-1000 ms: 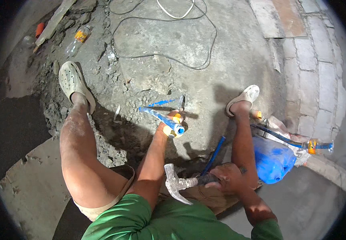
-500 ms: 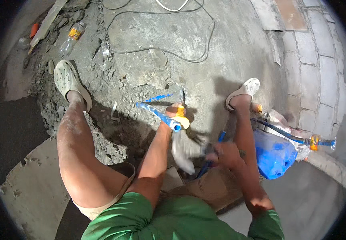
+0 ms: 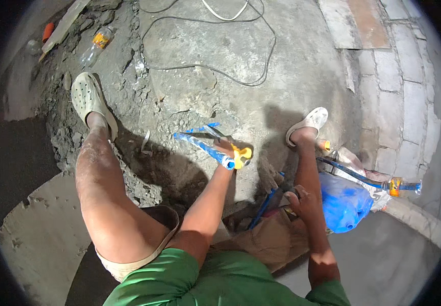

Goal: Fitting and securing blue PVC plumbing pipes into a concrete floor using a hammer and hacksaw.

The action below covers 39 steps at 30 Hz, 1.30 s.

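Observation:
My left hand (image 3: 223, 147) grips a yellow-guarded chisel (image 3: 242, 157), its metal shaft angled up-left toward the broken concrete. A dusty blue pipe piece (image 3: 200, 145) lies across that hand, its open end beside the yellow guard. My right hand (image 3: 304, 203) is empty, fingers loosely curled but apart, near my right shin. Just above and left of it is a dusty grey object, apparently the hammer (image 3: 269, 177), beside another blue pipe (image 3: 259, 214). A blue streak or strip (image 3: 210, 125) shows on the floor above my left hand.
A blue plastic container (image 3: 347, 206), pale sack, dark hose and cut bottle (image 3: 396, 186) lie at right beside a block wall (image 3: 394, 102). Cables (image 3: 205, 69) loop across the far floor. A bottle (image 3: 96, 48) and plank (image 3: 65, 30) lie among rubble at upper left.
My right hand has let go of the hammer and opened. My left hand, with the chisel and pipe, has shifted right, and the chisel shaft now tilts further left.

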Each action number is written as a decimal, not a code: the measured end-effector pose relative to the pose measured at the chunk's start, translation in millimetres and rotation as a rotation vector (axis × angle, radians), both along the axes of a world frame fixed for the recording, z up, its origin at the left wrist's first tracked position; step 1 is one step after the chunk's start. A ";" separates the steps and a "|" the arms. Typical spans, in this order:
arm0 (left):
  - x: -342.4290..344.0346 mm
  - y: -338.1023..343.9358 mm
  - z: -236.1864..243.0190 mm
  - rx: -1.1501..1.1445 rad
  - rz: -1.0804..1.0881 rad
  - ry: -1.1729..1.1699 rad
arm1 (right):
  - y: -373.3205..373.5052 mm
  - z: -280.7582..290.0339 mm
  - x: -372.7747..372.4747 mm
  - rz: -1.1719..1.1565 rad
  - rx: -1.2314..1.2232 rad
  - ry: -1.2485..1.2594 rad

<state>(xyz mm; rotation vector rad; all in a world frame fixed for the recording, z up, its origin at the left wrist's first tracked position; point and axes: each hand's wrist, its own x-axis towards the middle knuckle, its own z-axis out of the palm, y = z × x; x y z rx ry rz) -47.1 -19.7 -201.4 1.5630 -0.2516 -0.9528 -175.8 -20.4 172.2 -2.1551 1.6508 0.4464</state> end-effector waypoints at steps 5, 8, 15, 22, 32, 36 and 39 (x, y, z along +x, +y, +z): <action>28.6 14.0 53.4 -0.204 -0.377 0.265 | 6.0 -0.1 -15.4 -0.030 0.065 0.015; 33.4 -11.9 48.2 -0.011 -1.023 -0.736 | 2.4 20.6 -10.2 0.078 0.090 0.009; 60.2 -4.0 8.9 -0.159 -0.777 -0.439 | 5.5 30.7 15.4 0.427 0.087 -0.246; 7.2 -32.1 -0.4 -0.007 -0.634 0.407 | -8.2 -37.4 -33.8 0.427 0.265 0.057; -11.3 -45.9 -19.4 -0.025 -0.750 -0.243 | -27.8 -53.7 -44.1 0.360 0.128 -0.114; 12.5 -48.7 -3.2 0.063 -0.734 -0.881 | -25.9 -56.4 -30.5 0.180 0.074 -0.046; -7.6 -62.1 16.5 0.049 -0.700 -0.765 | -37.8 -15.2 -12.2 0.124 0.045 0.115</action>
